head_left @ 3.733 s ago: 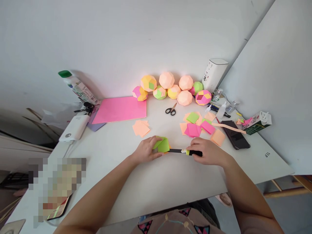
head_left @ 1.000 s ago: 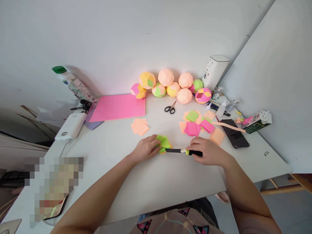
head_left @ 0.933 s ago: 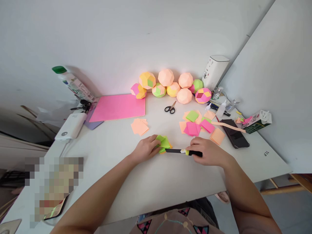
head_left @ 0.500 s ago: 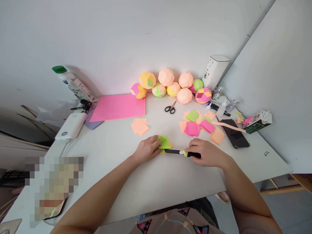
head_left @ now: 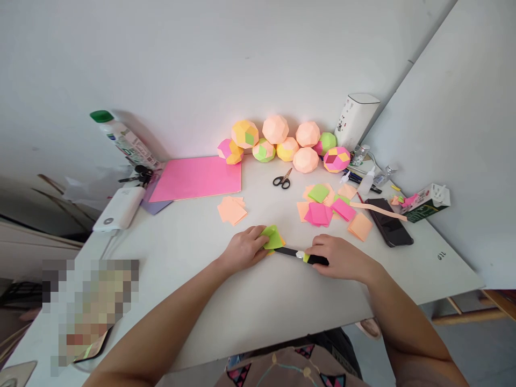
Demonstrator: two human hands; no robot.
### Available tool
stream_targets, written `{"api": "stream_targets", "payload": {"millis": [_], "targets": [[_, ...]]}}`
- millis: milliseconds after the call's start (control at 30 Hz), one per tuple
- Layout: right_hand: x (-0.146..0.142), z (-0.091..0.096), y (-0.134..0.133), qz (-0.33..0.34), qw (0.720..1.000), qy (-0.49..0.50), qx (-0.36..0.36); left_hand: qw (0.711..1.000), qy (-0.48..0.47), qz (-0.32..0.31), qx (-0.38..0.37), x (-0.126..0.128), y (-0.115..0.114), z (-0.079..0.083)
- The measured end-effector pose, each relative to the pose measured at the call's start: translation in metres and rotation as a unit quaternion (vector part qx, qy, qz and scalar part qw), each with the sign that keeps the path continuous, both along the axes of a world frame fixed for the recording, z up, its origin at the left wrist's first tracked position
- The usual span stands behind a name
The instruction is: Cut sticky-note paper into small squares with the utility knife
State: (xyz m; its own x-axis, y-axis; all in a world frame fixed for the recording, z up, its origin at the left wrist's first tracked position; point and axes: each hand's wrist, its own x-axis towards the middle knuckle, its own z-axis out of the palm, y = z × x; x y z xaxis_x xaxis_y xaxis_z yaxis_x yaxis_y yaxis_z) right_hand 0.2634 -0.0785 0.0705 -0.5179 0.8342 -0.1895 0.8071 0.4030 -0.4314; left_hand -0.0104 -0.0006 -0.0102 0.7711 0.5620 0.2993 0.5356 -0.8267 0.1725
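My left hand [head_left: 246, 248] is closed on a small stack of green and orange paper squares [head_left: 273, 237], pressing it near the table top. My right hand [head_left: 338, 257] grips the black and yellow handle of a utility knife [head_left: 300, 255]. Its dark blade points left, and the tip meets the paper's lower edge, partly tucked between the layers. Behind my left hand lies a fan of peach paper pieces [head_left: 233, 209]. Beyond my right hand are pink paper squares [head_left: 319, 213] mixed with green and peach ones.
Black-handled scissors [head_left: 281, 181] lie at mid-table. Several faceted paper balls [head_left: 275, 129] line the wall. A pink sheet [head_left: 197, 178] and a white power bank [head_left: 119, 208] are at left. At right are a dark phone [head_left: 389, 223], a glue bottle [head_left: 366, 181] and a small carton [head_left: 428, 202].
The knife has tilted, its handle end dropping slightly toward me and shifting left with my right hand. The green paper's upper fold lies flatter in my left hand.
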Motion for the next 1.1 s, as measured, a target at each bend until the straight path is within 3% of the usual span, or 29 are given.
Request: {"api": "stream_targets", "payload": {"millis": [333,700,1100], "targets": [[-0.013,-0.002,-0.005,-0.03,0.998,-0.024,-0.047,0.999,0.016,-0.024,0.031,0.003,-0.002,0.004],[-0.02,0.002,-0.011,-0.043,0.994,-0.097,-0.039,0.999,0.036,-0.007,0.011,0.004,-0.003,0.004],[-0.024,-0.003,-0.012,-0.042,0.993,-0.111,-0.013,0.999,0.03,-0.01,-0.022,0.003,-0.003,0.006]]}}
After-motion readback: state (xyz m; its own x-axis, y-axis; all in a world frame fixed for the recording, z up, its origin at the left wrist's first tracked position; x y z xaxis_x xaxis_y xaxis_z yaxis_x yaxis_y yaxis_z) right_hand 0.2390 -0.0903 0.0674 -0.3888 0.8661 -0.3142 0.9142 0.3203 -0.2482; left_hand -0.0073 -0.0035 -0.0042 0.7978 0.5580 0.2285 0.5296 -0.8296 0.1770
